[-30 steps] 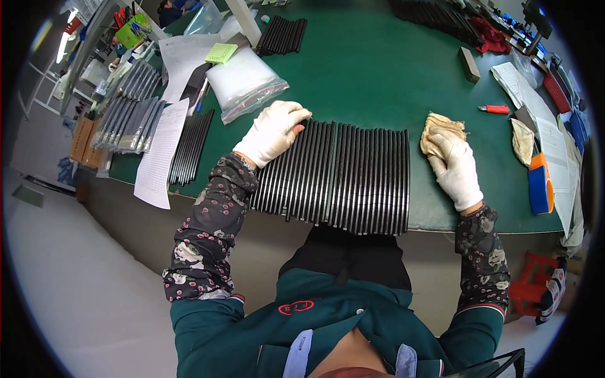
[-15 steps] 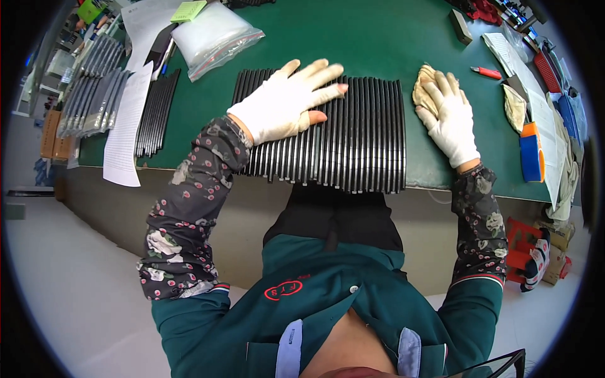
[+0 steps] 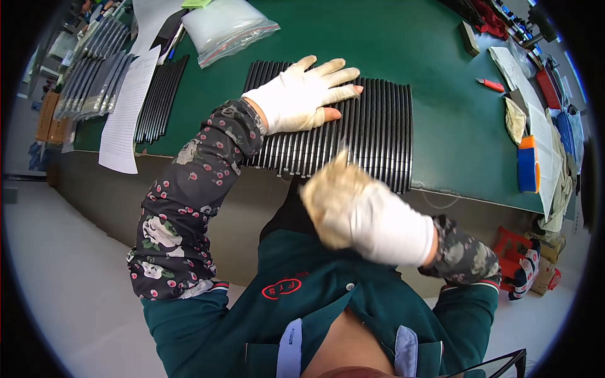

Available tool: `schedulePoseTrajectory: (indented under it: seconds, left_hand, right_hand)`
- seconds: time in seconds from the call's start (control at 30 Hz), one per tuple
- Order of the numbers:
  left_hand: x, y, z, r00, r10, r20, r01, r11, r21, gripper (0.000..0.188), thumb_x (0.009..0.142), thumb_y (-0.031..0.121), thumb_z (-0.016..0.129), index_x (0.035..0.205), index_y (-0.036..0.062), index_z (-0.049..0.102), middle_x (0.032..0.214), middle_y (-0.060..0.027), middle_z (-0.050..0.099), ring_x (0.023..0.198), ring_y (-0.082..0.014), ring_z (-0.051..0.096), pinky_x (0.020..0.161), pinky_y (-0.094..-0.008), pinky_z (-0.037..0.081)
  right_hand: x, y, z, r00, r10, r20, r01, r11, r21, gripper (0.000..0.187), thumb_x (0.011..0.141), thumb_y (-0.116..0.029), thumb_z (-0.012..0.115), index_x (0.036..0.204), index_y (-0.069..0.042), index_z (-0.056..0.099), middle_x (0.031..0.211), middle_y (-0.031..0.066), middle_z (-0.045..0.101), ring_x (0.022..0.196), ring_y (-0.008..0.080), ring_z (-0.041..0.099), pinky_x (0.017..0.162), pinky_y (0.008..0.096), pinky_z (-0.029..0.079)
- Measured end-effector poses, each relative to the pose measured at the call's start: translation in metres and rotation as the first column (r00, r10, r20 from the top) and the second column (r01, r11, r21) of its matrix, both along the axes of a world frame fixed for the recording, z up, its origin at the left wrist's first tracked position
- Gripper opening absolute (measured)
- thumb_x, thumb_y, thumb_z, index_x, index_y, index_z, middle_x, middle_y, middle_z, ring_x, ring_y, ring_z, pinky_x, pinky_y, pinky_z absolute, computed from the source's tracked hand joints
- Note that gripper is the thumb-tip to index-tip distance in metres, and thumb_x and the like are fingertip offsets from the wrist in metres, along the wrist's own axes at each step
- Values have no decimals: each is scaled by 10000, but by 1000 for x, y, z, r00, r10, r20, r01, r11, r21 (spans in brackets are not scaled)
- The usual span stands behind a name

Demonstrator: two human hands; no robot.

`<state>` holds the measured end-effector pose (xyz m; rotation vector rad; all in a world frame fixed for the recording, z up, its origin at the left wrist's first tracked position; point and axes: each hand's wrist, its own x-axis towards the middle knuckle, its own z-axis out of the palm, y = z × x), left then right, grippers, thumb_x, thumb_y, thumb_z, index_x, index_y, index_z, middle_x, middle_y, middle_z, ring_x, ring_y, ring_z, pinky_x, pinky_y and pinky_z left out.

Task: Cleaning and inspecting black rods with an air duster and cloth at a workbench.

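A row of slim black rods (image 3: pixel 384 126) lies side by side at the green table's near edge, their shiny ends towards me. Spread flat across the top of the row is my left hand (image 3: pixel 302 94), in a white glove with bare thumb and fingertip showing. My right hand (image 3: pixel 384 220), also gloved in white, is closed round a crumpled tan cloth (image 3: pixel 334 195). It hovers just off the table edge, by the rods' near ends, and is blurred by motion. The cloth covers some rod ends, and the right fingers are partly hidden by it.
To the left lie a smaller group of black rods (image 3: pixel 162 101), a printed sheet (image 3: pixel 129 113) and bagged parts (image 3: pixel 94 82). A clear zip bag (image 3: pixel 230 31) sits behind. At right are a red cutter (image 3: pixel 490 85), another cloth (image 3: pixel 515 120) and an orange-and-blue tape roll (image 3: pixel 528 165).
My right hand has lifted the tan cloth from the table at right and swept it left and towards me, to the rods' near ends. My left hand stays spread on the rods.
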<state>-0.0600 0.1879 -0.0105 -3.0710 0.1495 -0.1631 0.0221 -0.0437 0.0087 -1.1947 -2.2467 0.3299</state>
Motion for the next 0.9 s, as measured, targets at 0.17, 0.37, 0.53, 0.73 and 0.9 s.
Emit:
schedulePoseTrajectory:
  seconds: [0.17,0.37,0.53,0.73,0.9]
  left_hand:
    - [-6,3,-6,1000,2,19,-2,1000,12,625,882,309,594,1442,154,367,1523,-86,316,1406,-294,304,1123,-509,278]
    - [3,0,-5,1000,13,14,-13,999,-34,604,887,331,596,1428,159,390,1517,-76,329,1400,-293,317,1115,-518,288]
    - [-4,2,-6,999,20,50,-20,1000,7,572,899,345,586,1417,172,413,1508,-78,342,1395,-284,323,1116,-510,297]
    - [4,-3,-5,998,10,56,-8,999,-38,569,895,355,592,1409,176,426,1499,-72,357,1390,-279,334,1113,-506,303]
    - [-4,-1,-2,997,34,66,-33,999,-17,553,892,351,595,1393,169,448,1493,-76,366,1386,-278,341,1113,-506,304]
  right_hand:
    - [0,17,55,984,75,-165,-86,995,-59,242,802,-84,666,1020,-6,592,1047,167,607,939,335,609,815,409,506]
    - [-18,21,1,997,60,-57,-60,998,10,215,733,-133,602,907,-10,580,975,126,589,933,298,601,880,402,480]
    - [-16,37,37,987,12,-158,18,982,187,233,719,-116,596,925,-9,577,1015,130,586,904,300,597,812,374,497]
    - [-38,24,-1,953,214,-214,-232,971,-65,262,747,-99,588,998,-23,602,1032,131,627,996,281,610,929,395,484]
    - [-30,54,16,977,-5,-215,64,962,266,347,728,-127,609,1042,14,564,1128,171,583,1057,335,583,926,402,471]
